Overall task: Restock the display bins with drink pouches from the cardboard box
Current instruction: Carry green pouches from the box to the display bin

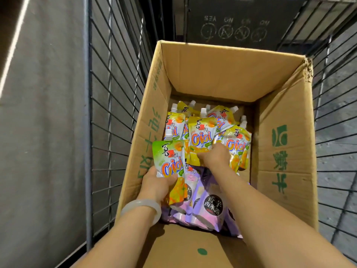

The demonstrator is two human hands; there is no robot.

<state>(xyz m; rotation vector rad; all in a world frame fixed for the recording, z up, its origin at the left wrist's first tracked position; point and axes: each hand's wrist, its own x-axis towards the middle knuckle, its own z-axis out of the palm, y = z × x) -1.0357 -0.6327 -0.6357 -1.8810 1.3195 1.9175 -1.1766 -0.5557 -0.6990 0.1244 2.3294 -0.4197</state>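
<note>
An open cardboard box stands inside a wire shopping cart. Several yellow-green orange drink pouches with white caps lie at its far end, and purple pouches lie nearer me. My left hand grips the lower part of one orange pouch, held upright above the purple ones. My right hand reaches deep into the box and curls round the lower edge of another orange pouch in the pile. No display bin is in view.
The cart's wire walls close in the box on the left, right and far side. A dark panel with chalk markings stands beyond the cart. The box's near flap lies open towards me. Grey floor lies to the left.
</note>
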